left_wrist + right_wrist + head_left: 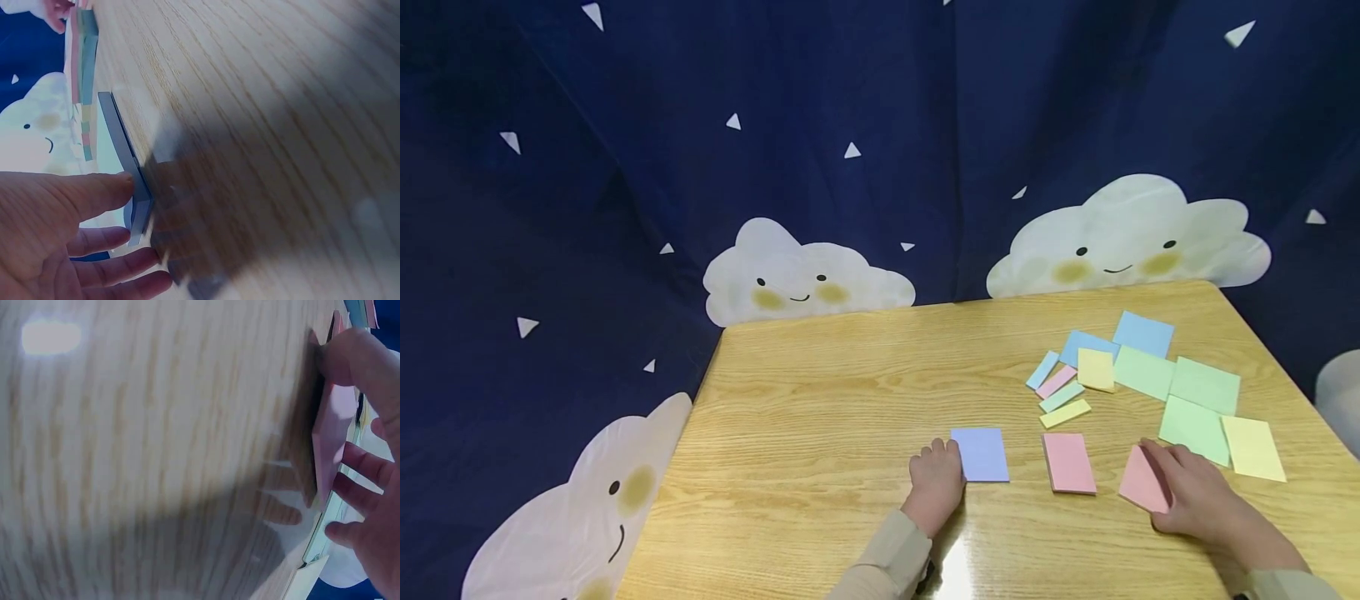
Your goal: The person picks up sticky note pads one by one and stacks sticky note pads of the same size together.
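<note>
A purple sticky note pad (pixel 982 455) lies near the front middle of the table. My left hand (pixel 937 479) pinches its left edge; in the left wrist view the thumb (pixel 103 194) presses on the pad (pixel 122 144) and the other fingers lie at its corner. My right hand (pixel 1198 492) holds a pink sticky note pad (pixel 1144 481) by its edges, tilted, with the thumb at the near side and fingers at the far side. Between the hands another pink pad (pixel 1070 463) lies flat, with a darker layer along its side.
Behind the right hand lie green notes (pixel 1205 385), blue notes (pixel 1144 334), a small yellow note (pixel 1096 369) and a larger yellow note (pixel 1253 448). Several narrow strips (pixel 1065 413) fan out left of them. A dark blue curtain (pixel 850 100) with clouds borders the wooden table (pixel 805 400).
</note>
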`<state>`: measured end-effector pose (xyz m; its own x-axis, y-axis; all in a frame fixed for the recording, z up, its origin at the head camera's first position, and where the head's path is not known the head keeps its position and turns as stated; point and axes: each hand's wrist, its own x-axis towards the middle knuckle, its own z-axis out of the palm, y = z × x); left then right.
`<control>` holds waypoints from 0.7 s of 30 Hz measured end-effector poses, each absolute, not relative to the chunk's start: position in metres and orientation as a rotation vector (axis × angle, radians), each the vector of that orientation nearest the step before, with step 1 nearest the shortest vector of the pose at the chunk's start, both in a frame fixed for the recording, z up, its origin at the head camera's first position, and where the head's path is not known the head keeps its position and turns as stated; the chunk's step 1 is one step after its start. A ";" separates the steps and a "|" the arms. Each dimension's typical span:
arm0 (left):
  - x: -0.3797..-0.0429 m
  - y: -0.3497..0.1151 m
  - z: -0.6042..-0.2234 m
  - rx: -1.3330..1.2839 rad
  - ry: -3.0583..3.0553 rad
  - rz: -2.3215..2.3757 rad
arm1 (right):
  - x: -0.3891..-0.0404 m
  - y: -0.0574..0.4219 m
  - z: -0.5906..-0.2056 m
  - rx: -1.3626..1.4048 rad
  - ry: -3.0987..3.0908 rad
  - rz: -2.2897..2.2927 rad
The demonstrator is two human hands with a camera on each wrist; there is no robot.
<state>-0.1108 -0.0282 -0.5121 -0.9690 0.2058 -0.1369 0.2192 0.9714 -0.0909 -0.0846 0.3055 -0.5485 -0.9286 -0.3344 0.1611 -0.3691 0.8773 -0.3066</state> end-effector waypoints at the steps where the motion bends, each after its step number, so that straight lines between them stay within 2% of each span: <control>1: -0.111 -0.028 -0.512 0.325 2.993 -0.161 | -0.085 0.305 -0.548 0.559 -2.945 0.529; 14: -0.111 -0.029 -0.512 0.337 3.006 -0.150 | -0.087 0.298 -0.550 0.671 -2.846 0.605; 21: -0.111 -0.029 -0.512 0.322 2.989 -0.163 | -0.093 0.292 -0.538 0.653 -2.901 0.576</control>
